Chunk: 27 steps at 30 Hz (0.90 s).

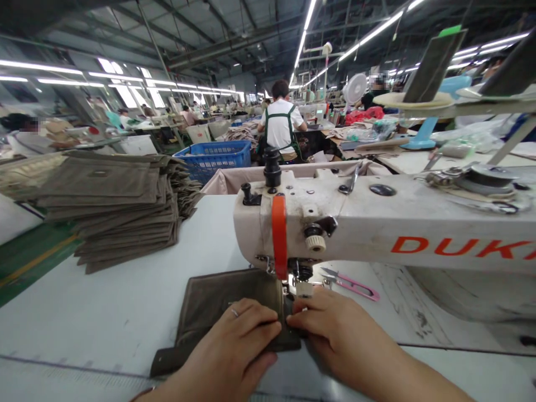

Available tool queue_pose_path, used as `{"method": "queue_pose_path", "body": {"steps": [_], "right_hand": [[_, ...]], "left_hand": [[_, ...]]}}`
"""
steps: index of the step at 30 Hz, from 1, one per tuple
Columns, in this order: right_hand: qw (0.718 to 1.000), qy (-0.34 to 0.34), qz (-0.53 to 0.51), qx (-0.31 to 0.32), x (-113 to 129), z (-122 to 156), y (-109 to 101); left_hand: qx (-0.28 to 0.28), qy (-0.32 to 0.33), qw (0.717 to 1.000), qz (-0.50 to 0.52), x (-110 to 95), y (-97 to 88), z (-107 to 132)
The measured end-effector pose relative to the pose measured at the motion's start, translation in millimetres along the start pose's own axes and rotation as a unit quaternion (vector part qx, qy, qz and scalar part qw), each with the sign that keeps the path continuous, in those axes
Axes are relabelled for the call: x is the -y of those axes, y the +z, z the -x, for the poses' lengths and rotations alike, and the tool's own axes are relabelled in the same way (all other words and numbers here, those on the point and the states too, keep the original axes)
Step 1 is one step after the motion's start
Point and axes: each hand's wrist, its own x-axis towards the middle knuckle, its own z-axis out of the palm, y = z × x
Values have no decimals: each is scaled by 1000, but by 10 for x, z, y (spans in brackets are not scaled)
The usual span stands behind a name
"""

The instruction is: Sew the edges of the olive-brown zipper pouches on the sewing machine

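Observation:
A dark olive-brown fabric panel [209, 304] with stitched edges lies under the needle area of a white sewing machine [360, 223]. My left hand [240, 346], a ring on one finger, rests on top of the panel with its fingers stretched over it and its thumb apart. Close to the presser foot, my right hand [335, 324] pinches the panel's right edge; its fingertips are partly hidden. A rolled or folded strip [167, 360] of the same dark material sticks out at the panel's lower left. Pink-handled thread snips [355, 286] lie on the machine bed behind my right hand.
A tall stack of similar fabric pieces [121, 206] stands on the left of the white table [84, 329]. Beyond are a blue plastic basket [218, 159] and a cloth-lined bin [226, 181]. A person in a white shirt [280, 123] sits ahead, facing away. Thread cones [435, 67] stand upper right.

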Motion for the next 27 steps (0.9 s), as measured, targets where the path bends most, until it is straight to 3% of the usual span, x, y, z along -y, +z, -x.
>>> {"method": "queue_pose_path", "body": {"steps": [6,11,18,27], "right_hand": [[999,-2,37,9,-21,-11,-71],[997,-7,70,18,12,-13,6],[994,-2,107,-4,18,-10,159],[991,70,109,21,51,-78,169]], "left_hand": [[-77,53,994,-48,7,53,4],[-47,56,996,-54,11,35,8],[-18,60,998,24,150,-7,-63],[-1,61,997,41,379,-19,-299]]}}
